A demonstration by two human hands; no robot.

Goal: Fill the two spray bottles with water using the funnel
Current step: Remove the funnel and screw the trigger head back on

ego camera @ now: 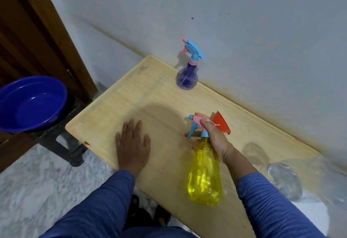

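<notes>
Nearest the person, the yellow spray bottle [204, 174] stood upright on the wooden table [161, 106], its cap on. Their right hand [212, 134] curled around its neck and pink-and-blue trigger head [197, 127], probably to unscrew it for filling. To the left, the left hand [132, 144] lay flat, fingers spread, holding nothing, likely bracing. A clear water bottle [285, 179] sat at the right. Just beyond the right hand lay the orange funnel [221, 123]. Farther off, by the wall, the purple spray bottle [186, 78] waited capped. A blue basin [32, 104] rested on a stool far left.
</notes>
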